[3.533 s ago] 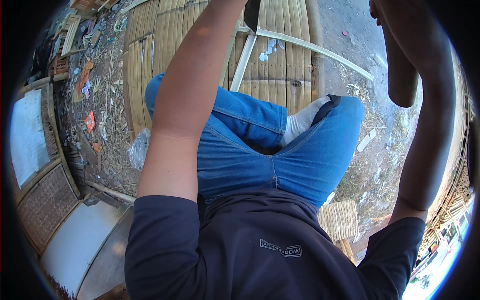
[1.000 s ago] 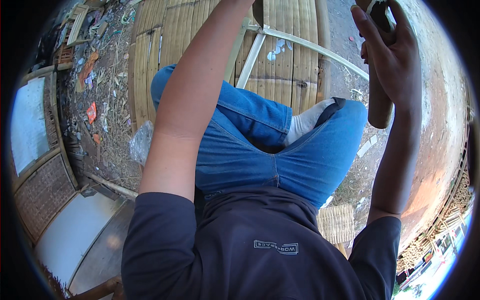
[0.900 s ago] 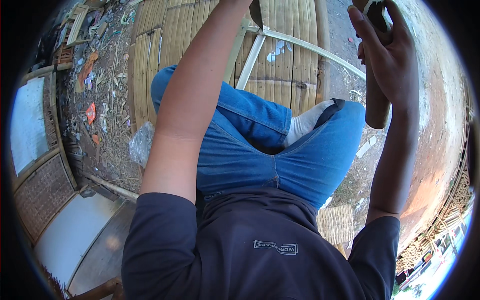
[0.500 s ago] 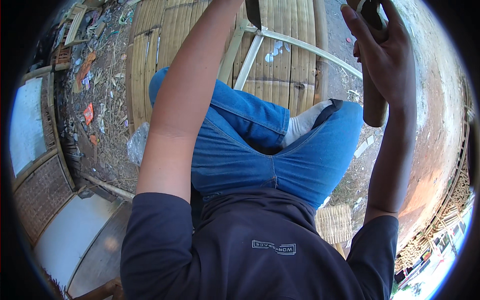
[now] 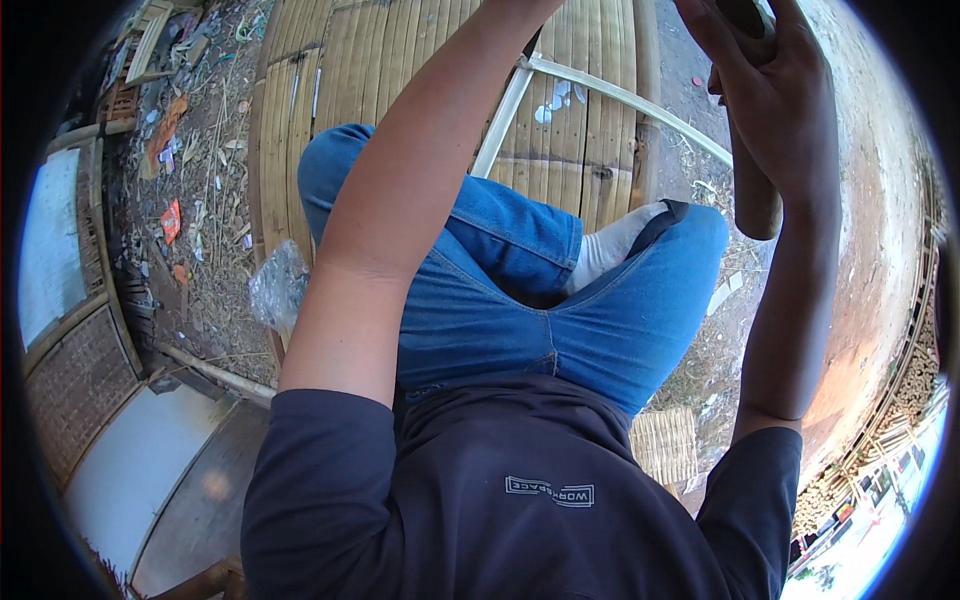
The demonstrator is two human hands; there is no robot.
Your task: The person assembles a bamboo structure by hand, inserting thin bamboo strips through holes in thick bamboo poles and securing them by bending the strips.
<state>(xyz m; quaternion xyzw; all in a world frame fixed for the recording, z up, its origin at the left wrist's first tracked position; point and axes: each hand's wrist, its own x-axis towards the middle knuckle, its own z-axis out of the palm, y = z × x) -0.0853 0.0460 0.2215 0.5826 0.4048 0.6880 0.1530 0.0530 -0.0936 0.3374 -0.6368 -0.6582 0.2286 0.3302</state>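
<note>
right hand (image 5: 780,110) curled round brown cylinder (image 5: 757,207); left hand out of frame, grip unclear.

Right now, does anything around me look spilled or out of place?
Stray litter, perhaps: a red-orange wrapper lies on the ground at left, and crumpled clear plastic sits by the left edge of the bamboo platform. Both look discarded.
</note>
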